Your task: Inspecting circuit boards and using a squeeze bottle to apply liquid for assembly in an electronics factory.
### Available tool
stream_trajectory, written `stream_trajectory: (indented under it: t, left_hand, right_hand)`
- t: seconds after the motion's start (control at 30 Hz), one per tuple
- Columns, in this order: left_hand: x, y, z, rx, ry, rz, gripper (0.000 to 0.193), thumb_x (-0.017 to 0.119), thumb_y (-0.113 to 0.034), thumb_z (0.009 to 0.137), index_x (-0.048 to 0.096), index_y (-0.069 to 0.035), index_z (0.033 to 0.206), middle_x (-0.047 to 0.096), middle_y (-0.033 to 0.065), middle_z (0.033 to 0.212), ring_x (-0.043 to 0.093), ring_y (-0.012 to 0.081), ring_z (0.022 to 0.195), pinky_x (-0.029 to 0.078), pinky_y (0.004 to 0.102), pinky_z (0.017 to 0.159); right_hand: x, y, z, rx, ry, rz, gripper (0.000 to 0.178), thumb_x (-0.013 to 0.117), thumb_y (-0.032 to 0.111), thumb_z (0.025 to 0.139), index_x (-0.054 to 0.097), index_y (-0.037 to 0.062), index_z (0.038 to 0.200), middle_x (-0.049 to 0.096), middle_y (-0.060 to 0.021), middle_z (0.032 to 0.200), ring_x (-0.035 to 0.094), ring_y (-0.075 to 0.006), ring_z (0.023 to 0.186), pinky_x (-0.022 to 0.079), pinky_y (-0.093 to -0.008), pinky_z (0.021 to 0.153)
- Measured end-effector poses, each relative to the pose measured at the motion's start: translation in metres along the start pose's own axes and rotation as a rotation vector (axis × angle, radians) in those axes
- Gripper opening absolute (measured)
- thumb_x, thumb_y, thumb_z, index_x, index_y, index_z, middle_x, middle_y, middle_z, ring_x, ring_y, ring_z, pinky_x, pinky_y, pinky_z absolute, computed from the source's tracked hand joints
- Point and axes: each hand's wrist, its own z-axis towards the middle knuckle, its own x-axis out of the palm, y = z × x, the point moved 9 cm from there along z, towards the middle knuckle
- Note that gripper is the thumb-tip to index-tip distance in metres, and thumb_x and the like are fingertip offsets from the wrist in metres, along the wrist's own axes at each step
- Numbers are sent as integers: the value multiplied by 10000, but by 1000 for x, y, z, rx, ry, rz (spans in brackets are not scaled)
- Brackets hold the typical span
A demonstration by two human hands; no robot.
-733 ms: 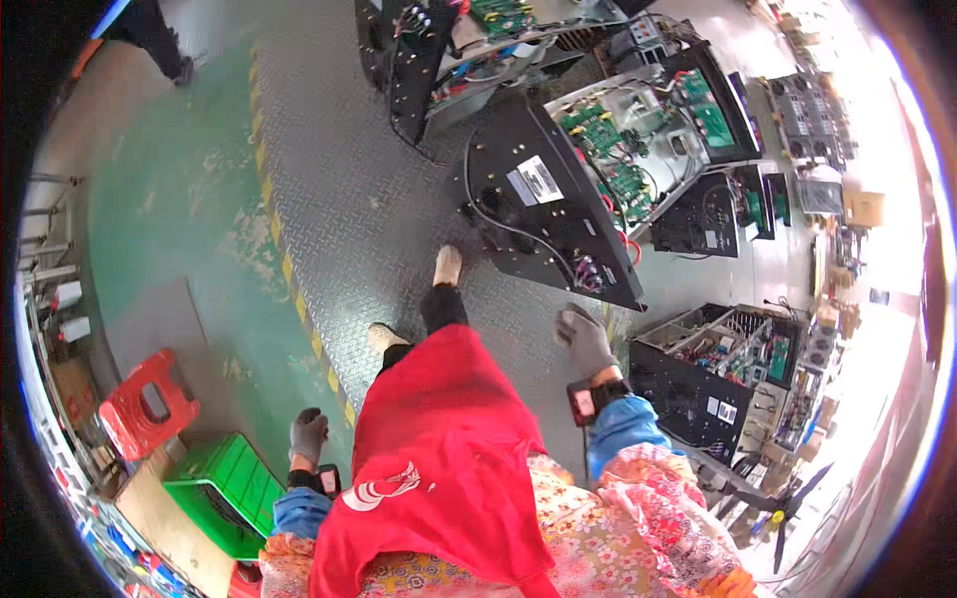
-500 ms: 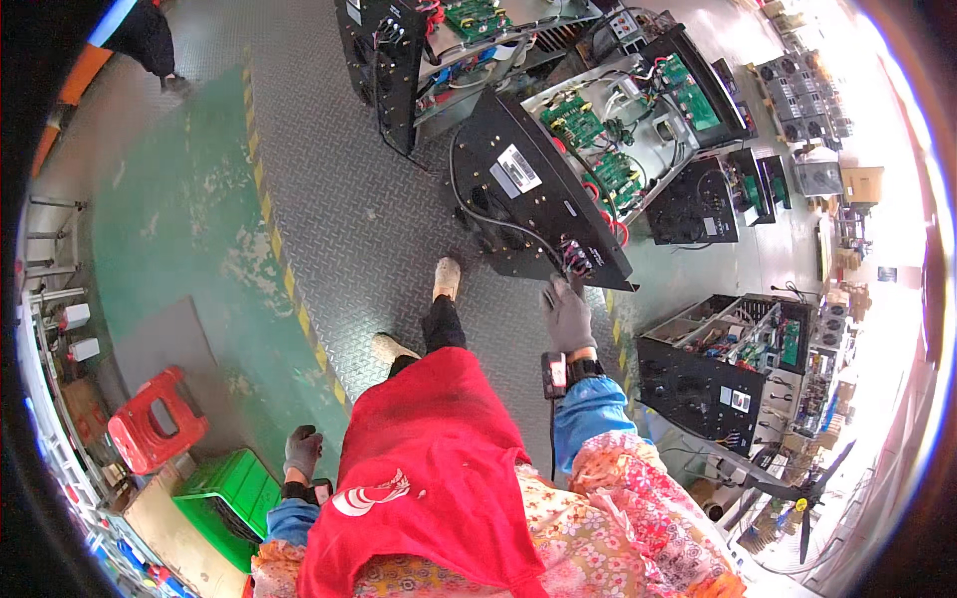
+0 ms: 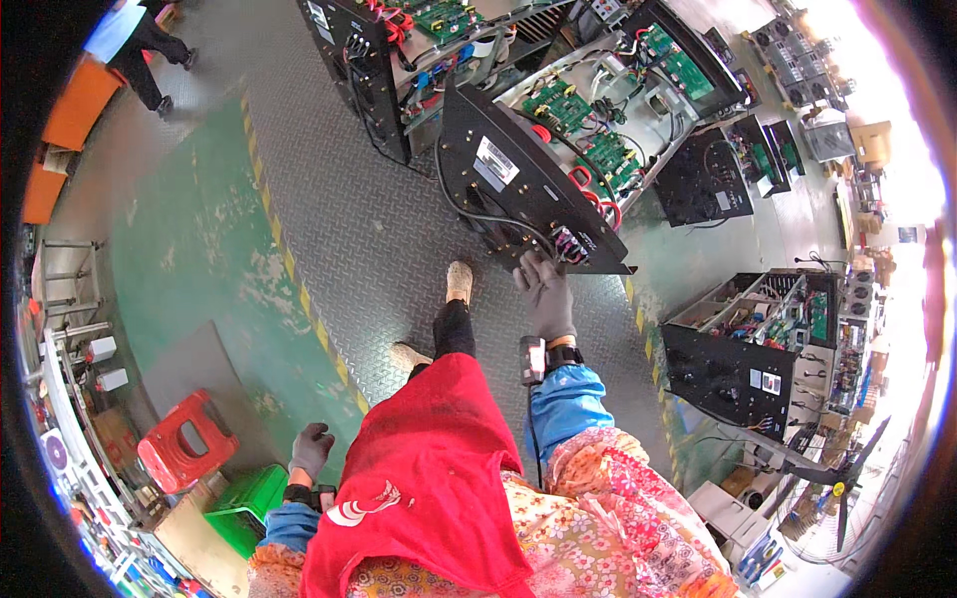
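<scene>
My right hand (image 3: 547, 297), in a grey glove, reaches up to the lower front of a black equipment chassis (image 3: 483, 204). Its fingers are a little apart, close to a terminal block (image 3: 570, 245) and a thick black cable (image 3: 461, 204) that loops across the panel. Whether the fingertips touch the cable or the panel I cannot make out. Green circuit boards (image 3: 560, 106) and red wires show inside the uncovered chassis. My left hand (image 3: 312, 450), also gloved in grey, hangs low at my side with fingers curled and nothing visible in it, near a green crate (image 3: 244, 508).
Another open chassis (image 3: 384, 90) stands just left of the first. More units, including a black one (image 3: 728, 374), are to the right. A red stool (image 3: 187, 444) sits at lower left. Yellow-black tape (image 3: 299, 289) edges the metal floor (image 3: 329, 199). A person (image 3: 145, 55) is at far left.
The view has shifted as I stepped or turned. My right hand has moved slightly left along the chassis's lower edge. The person at far left shows more fully.
</scene>
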Motion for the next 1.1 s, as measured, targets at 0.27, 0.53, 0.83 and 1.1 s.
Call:
stream_trajectory:
  t: [0.27, 0.53, 0.83, 1.1]
  left_hand:
    - [-11, -33, -7, 0, -13, -9, 372, 663, -200, 772, 626, -11, 1090, 688, 194, 947, 680, 279, 887, 528, 353, 773]
    - [-10, -45, -7, -45, 22, 100, 379, 655, -201, 778, 631, -25, 1112, 685, 196, 976, 673, 297, 914, 522, 361, 799]
    - [-13, -67, -7, 64, 7, 107, 368, 648, -209, 784, 632, -33, 1106, 680, 198, 1006, 666, 308, 953, 519, 364, 825]
    - [-12, -53, 0, 86, 8, 119, 358, 638, -203, 779, 627, -31, 1093, 676, 210, 1011, 658, 326, 968, 516, 369, 831]
  right_hand:
    - [-1, -5, 36, -68, 55, -58, 333, 543, 287, 959, 511, 124, 1247, 542, -28, 1309, 480, -196, 1183, 383, -388, 1036]
    - [-13, 8, 15, -194, -167, -338, 338, 647, 176, 898, 542, 82, 1206, 605, -11, 1129, 583, -146, 1001, 531, -340, 794]
    - [8, 1, 3, -24, 78, -44, 228, 537, 167, 963, 547, 138, 1189, 616, -32, 1149, 589, -175, 1045, 478, -368, 916]
    - [4, 4, 2, -71, -10, -238, 221, 598, 216, 939, 597, 108, 1132, 626, -27, 1123, 596, -158, 995, 481, -338, 867]
